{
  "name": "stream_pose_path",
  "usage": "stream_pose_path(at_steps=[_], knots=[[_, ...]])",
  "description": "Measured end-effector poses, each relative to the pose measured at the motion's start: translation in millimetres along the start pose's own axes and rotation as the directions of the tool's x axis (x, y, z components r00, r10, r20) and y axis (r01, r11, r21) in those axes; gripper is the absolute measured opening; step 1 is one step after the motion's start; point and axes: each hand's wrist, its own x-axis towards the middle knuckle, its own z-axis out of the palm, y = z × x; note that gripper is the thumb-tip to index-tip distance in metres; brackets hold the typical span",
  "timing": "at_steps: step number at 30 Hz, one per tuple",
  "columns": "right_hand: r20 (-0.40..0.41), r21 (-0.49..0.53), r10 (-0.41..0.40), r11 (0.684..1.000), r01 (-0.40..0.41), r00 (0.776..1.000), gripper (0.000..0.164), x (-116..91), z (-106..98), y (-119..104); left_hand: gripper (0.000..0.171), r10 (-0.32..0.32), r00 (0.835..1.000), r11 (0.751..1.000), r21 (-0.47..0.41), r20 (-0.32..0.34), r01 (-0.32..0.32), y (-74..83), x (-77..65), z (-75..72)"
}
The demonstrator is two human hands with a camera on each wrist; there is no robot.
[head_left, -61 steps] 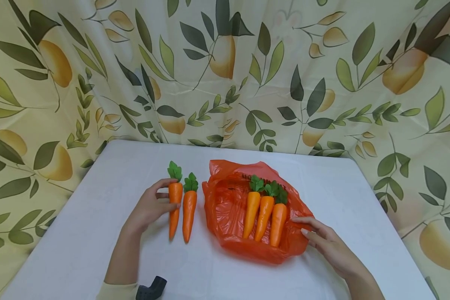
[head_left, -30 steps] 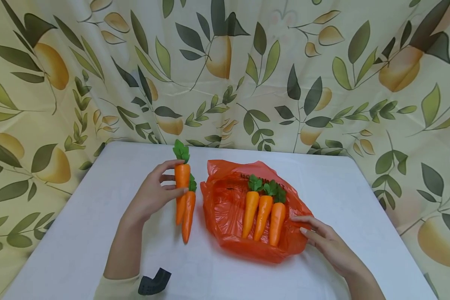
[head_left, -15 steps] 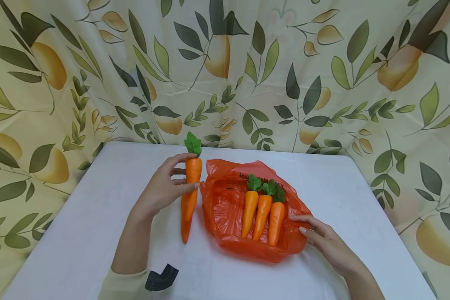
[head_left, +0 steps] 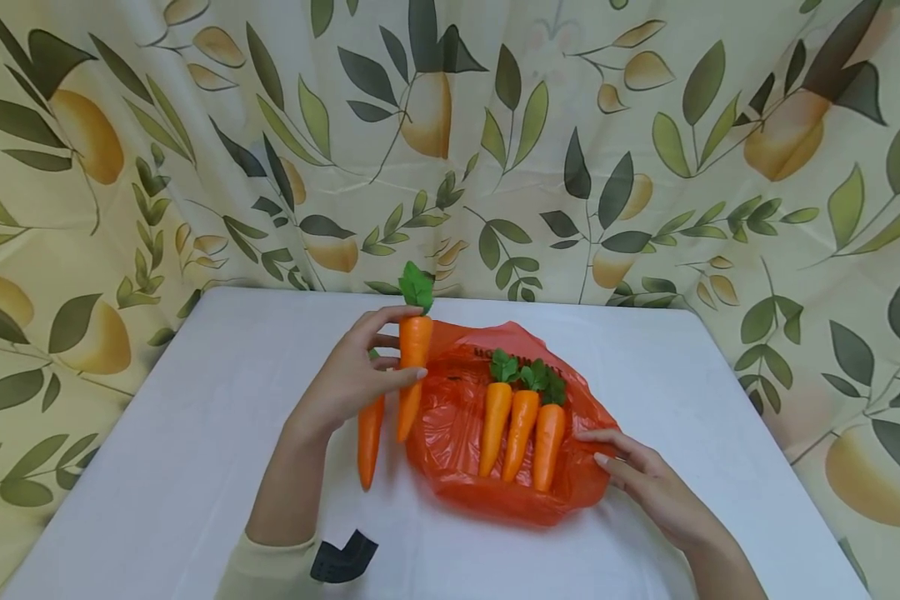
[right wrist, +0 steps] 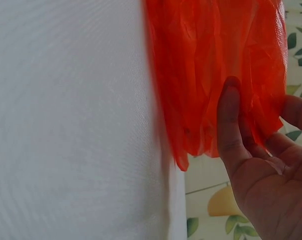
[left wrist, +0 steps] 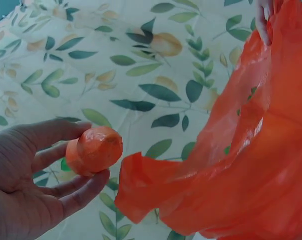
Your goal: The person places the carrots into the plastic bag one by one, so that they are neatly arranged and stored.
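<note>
My left hand (head_left: pixel 348 371) pinches an orange carrot (head_left: pixel 416 343) with a green leafy top, holding it raised at the bag's left edge. The left wrist view shows that carrot (left wrist: pixel 101 149) end-on between thumb and fingers. A second carrot (head_left: pixel 370 446) lies on the table below the left hand, which hides its upper part. Three carrots (head_left: pixel 521 433) lie side by side in the opened red plastic bag (head_left: pixel 450 412), leaves toward the back. At the bag's right side, my right hand (head_left: pixel 660 487) holds the rim, thumb on one side and fingers on the other.
A white-covered table (head_left: pixel 157 467) bears everything. Behind it hangs a curtain (head_left: pixel 525 208) printed with leaves and fruit. A black angular piece (head_left: pixel 343 557) sits by the left sleeve (head_left: pixel 273 571).
The left hand has lifted one carrot off the table and carried it right, past the second carrot, to the bag's left edge. The right hand has stayed on the bag.
</note>
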Motion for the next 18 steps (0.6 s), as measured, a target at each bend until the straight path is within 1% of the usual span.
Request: stream_pose_path(at_steps=[7, 13, 18], knots=[[-0.012, -0.005, 0.014, 1.000, -0.014, 1.000, 0.043, 0.2, 0.5, 0.0, 0.068, 0.060, 0.998, 0.998, 0.013, 0.023, -0.061, 4.2, 2.8, 16.8], [-0.020, -0.010, 0.016, 1.000, -0.016, 1.000, 0.043, 0.2, 1.0, 0.1, 0.067, 0.068, 0.996, 0.998, 0.001, 0.051, -0.068, 5.5, 7.6, 31.7], [-0.017, -0.013, 0.018, 1.000, -0.018, 1.000, 0.042, 0.1, 1.0, -0.1, 0.066, 0.078, 0.993, 0.997, 0.015, 0.084, -0.080, 5.3, 9.5, 42.1]])
